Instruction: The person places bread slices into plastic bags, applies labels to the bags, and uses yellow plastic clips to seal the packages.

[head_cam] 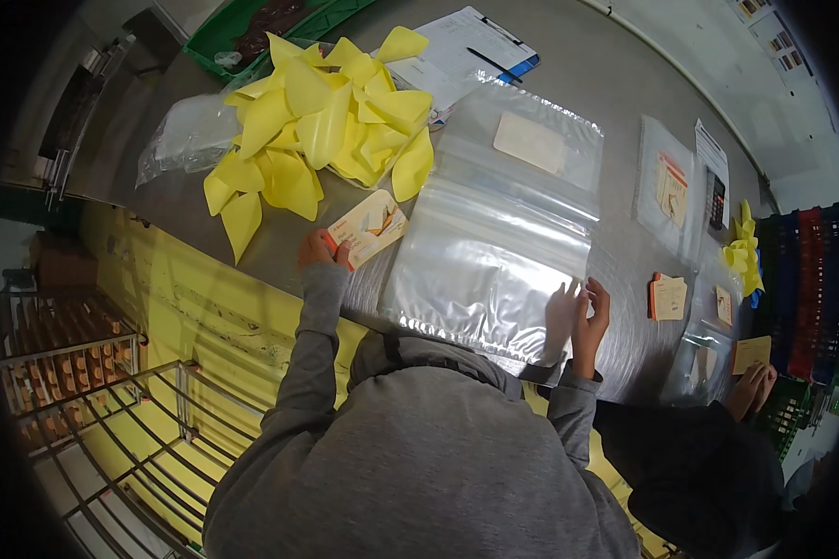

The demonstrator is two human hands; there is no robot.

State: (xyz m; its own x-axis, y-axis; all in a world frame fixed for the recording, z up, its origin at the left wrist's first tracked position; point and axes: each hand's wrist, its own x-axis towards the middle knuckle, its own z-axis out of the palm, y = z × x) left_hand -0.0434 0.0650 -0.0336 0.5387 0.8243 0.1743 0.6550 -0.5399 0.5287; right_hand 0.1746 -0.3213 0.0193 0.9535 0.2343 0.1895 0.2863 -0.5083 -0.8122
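Note:
My left hand (321, 249) grips the lower left corner of a printed card label (369, 227) with an orange edge and a food picture. Before me on the metal table lies a stack of clear plastic bags (493, 272), its surface glossy and rippled. Further up on these bags, a pale blank-looking card (529, 142) lies flat. My right hand (591, 318) is at the right edge of the bags, fingers apart and nothing visible in them; whether it touches the plastic I cannot tell. A heap of curled yellow sheets (335, 119), adhesive-like backings, sits beyond the held label.
A clipboard (472, 52) with papers and a pen lies at the back, beside a green crate (213, 52). To the right are a small card stack (668, 297), more bags (661, 189), a calculator (715, 200) and a co-worker's hands (751, 391). A metal rack (133, 440) stands lower left.

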